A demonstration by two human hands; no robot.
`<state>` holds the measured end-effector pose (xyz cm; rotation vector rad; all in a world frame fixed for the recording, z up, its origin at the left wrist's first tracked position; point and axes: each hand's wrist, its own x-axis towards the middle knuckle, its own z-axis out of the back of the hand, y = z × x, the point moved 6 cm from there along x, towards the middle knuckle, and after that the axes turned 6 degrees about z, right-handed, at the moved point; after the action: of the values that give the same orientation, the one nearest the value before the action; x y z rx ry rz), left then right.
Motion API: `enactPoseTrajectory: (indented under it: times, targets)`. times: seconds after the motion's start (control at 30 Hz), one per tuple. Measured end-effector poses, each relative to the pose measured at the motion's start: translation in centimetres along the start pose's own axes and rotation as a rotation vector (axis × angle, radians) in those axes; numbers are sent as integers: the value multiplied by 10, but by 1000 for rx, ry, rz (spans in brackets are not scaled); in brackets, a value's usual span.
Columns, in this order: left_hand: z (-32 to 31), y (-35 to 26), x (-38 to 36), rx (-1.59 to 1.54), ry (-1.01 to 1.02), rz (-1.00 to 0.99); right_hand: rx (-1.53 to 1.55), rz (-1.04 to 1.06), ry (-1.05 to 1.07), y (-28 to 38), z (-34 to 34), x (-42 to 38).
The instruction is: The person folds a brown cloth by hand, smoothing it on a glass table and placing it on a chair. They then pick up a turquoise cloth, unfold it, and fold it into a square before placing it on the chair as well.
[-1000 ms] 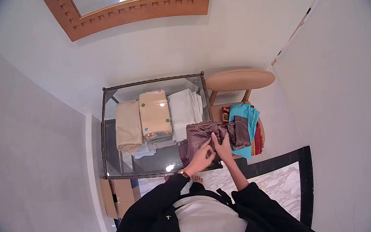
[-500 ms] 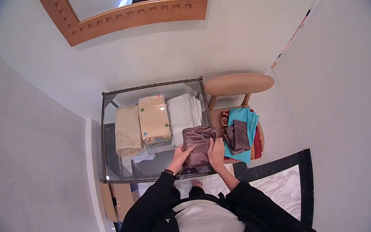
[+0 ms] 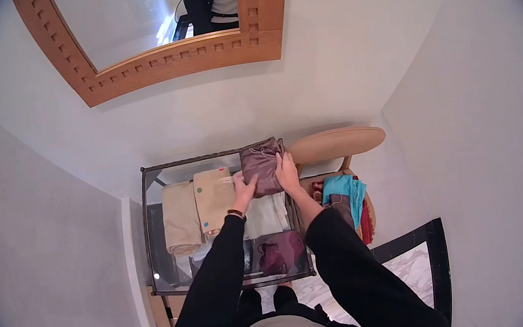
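Pale walls (image 3: 337,37) surround you in the head view, with a wooden mirror frame (image 3: 192,59) at the upper left and a marble floor (image 3: 410,273) with a black border at the lower right. Below the mirror, your glass-topped table (image 3: 166,280) fills the middle of the frame. Your left hand (image 3: 244,192) and right hand (image 3: 287,173) clasp opposite sides of the brown-purple pouch (image 3: 263,173), fingers closed on its fabric, over the table's upper right part; you cannot tell whether it touches anything beneath. Just below it in the frame lie white cloths (image 3: 266,217). To their left you have a dotted cream cloth (image 3: 214,197), then a folded beige cloth (image 3: 180,219). Near the table's lower right corner sits a burgundy pouch (image 3: 282,254). At right, your chair (image 3: 340,143) bears a turquoise cloth (image 3: 345,187), a brown pouch (image 3: 341,206) and red fringed fabric (image 3: 366,223).
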<state>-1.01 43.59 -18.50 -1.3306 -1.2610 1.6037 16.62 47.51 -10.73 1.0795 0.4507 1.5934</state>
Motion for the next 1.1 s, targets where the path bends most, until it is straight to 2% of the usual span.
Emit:
enactPoseTrajectory:
  times: [0.1, 0.13, 0.23, 0.27, 0.37, 0.5, 0.57, 0.63, 0.7, 0.8, 0.9, 1.0, 1.1]
  targets:
    - [-9, -22, -34, 737, -181, -496, -217, -140, 181, -32, -33, 3]
    - [-15, -36, -56, 692, -79, -469, -324, -157, 197, -33, -33, 4]
    - [-25, -29, -82, 1073, 44, -557, -573, -184, 219, -29, -22, -10]
    - [-24, -23, -82, 1113, 104, -458, -604, -165, 201, -27, -21, -13]
    - [-24, -23, -83, 1210, 132, -398, -578, -140, 50, -30, -6, -28]
    - [-31, -39, -95, 1309, 50, -512, -371, -236, -84, -63, 49, -78]
    - [-39, -49, -104, 1356, 53, -592, -264, -488, -140, -103, 85, -135]
    - [-46, -58, -120, 1376, 114, -656, -477, -742, -91, -168, 101, -206]
    - [-51, -62, -135, 1355, 145, -698, -644, -816, 57, -218, 106, -264]
    - [-53, -56, -166, 1280, 179, -688, -637, -809, 482, -235, 111, -295]
    - [-42, -50, -208, 1257, 246, -603, -621, -641, 578, -258, 107, -309]
    - [-25, -42, -248, 1250, 262, -517, -313, -577, 270, -279, 115, -310]
    - [-7, -29, -278, 1229, 246, -430, -403, -531, 99, -261, 138, -289]
